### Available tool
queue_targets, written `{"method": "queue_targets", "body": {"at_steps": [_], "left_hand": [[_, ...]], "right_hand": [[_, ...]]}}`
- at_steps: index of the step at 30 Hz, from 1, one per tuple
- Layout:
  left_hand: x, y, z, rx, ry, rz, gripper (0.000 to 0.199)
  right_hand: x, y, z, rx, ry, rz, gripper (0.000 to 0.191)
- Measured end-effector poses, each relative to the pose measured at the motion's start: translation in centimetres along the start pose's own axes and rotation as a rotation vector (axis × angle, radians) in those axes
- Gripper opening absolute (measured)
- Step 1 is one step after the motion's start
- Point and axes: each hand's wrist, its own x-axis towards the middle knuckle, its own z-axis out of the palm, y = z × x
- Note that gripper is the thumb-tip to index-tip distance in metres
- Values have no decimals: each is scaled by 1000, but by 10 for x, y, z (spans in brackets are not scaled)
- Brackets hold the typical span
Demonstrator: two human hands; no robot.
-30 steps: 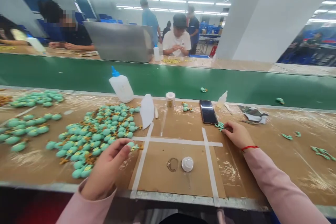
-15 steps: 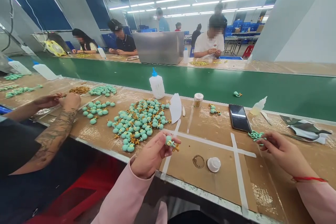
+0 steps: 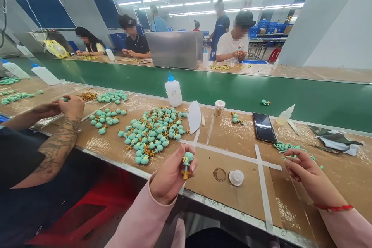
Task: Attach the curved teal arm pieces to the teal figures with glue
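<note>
My left hand (image 3: 171, 174) holds up a teal round-headed figure (image 3: 186, 164) with an orange-yellow lower part, gripped between thumb and fingers. My right hand (image 3: 305, 172), wearing a red string bracelet, pinches a thin strand of teal moulded pieces (image 3: 286, 147) that runs behind the fingers. A large heap of similar teal figures (image 3: 152, 133) lies on the brown cardboard-covered bench (image 3: 221, 197), just beyond and left of my left hand. Between my hands are a thin wire ring (image 3: 219, 174) and a white cap (image 3: 236, 177).
A glue bottle (image 3: 173, 91), white paper piece (image 3: 194, 117), small jar (image 3: 219, 107) and phone (image 3: 264, 128) stand along the far bench edge. Behind runs a green conveyor belt (image 3: 232, 85). A co-worker's tattooed forearm (image 3: 59, 139) is at my left.
My view has turned left, bringing the co-worker into sight. My left hand has raised the figure and turned it upright. My right hand has lifted a longer teal strand off the bench.
</note>
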Motion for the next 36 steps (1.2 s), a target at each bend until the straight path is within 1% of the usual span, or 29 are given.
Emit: {"method": "queue_targets", "body": {"at_steps": [3,6,8,11,14,17,20,23,28,32,36], "left_hand": [[1,-2,1,-2,10,1,34],[1,-5,2,5,8,3,34],[1,-5,3,9,10,8,34],[0,-5,2,-1,25,12,34],[1,-4,0,-71,54,-15,35],[4,-4,-4,-151,73,-69,35],[6,-4,-7,-209,82,-106,34],[7,-4,-8,-252,105,-114,32],[7,-4,-9,-274,132,-115,36],[7,-5,-7,-285,122,-127,37],[10,-4,-4,-229,150,-116,35]], "right_hand": [[-7,-3,4,7,-33,-7,26],[-11,-3,7,66,-102,4,25],[-11,-2,9,129,-122,24,26],[-11,2,9,188,-109,88,30],[-12,4,9,216,-96,182,37],[-14,4,11,210,-131,237,45],[-16,3,13,143,-160,206,42],[-17,1,15,91,-176,166,39],[-17,-6,19,74,-273,114,39],[-17,-10,27,90,-258,82,32],[-13,-14,35,79,-278,31,33]]}}
